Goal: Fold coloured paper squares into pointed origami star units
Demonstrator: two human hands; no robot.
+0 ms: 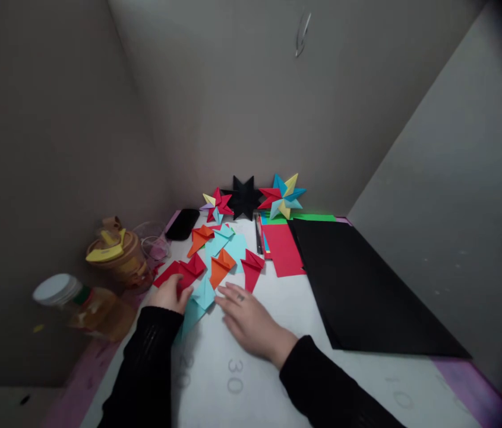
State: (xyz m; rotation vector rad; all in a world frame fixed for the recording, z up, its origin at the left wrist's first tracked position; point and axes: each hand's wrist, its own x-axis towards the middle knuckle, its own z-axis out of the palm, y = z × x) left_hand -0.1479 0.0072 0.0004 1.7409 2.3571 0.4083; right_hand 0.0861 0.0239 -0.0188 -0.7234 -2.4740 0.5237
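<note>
Folded paper pieces lie on the white tabletop (264, 380). My left hand (170, 293) rests at the edge of a red folded piece (192, 267), thumb and fingers apart. Between my two hands lies a light blue folded piece (204, 293). My right hand (251, 321) is spread palm down just right of it, its fingertips near the blue paper and below an orange piece (222, 266). A second red piece (252, 267) sits above my right fingers. Farther back are another orange piece (201, 238) and light blue paper (238, 249).
Three paper stars, one black (244, 197), lean on the back wall. Black sheets (366, 291) cover the right side, beside red paper (283, 249). A phone (182, 224) lies at the back left. A lidded jar (94, 309) and a brown cup (121, 255) stand left.
</note>
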